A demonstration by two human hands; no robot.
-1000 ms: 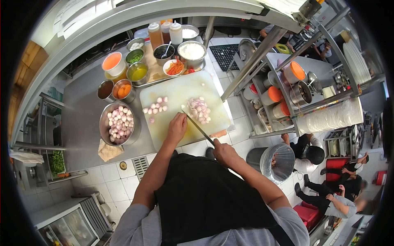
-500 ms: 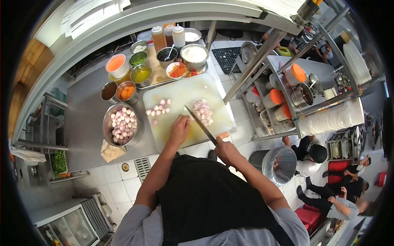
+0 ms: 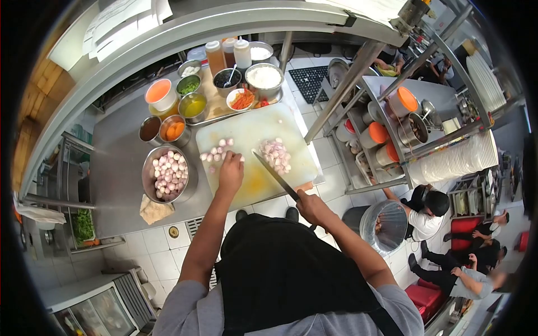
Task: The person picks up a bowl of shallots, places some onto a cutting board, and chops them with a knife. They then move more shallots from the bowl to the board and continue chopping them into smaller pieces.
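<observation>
My right hand (image 3: pixel 314 207) is wrapped round the handle of a kitchen knife (image 3: pixel 276 176). The blade slants up and left over the white cutting board (image 3: pixel 255 126), its tip just left of a pile of chopped shallots (image 3: pixel 275 155). On the board's left part, my left hand (image 3: pixel 230 172) is beside a small group of peeled shallots (image 3: pixel 216 151). Its fingers are drawn together, with a pale pink shallot (image 3: pixel 241 158) showing at the thumb side. Left of the board stands a steel bowl (image 3: pixel 193 185) full of whole peeled shallots.
A folded cloth (image 3: pixel 156 210) lies by the bowl. Behind the board are steel containers, squeeze bottles (image 3: pixel 242 53) and a bowl of white powder (image 3: pixel 264 75). A metal post (image 3: pixel 347 92) rises at the right. A lined bin (image 3: pixel 382 227) and a person (image 3: pixel 428 210) are at lower right.
My left hand has moved left and up, from beside the knife to the whole shallots. The knife stays in my right hand, nearly where it was, its tip slightly lower.
</observation>
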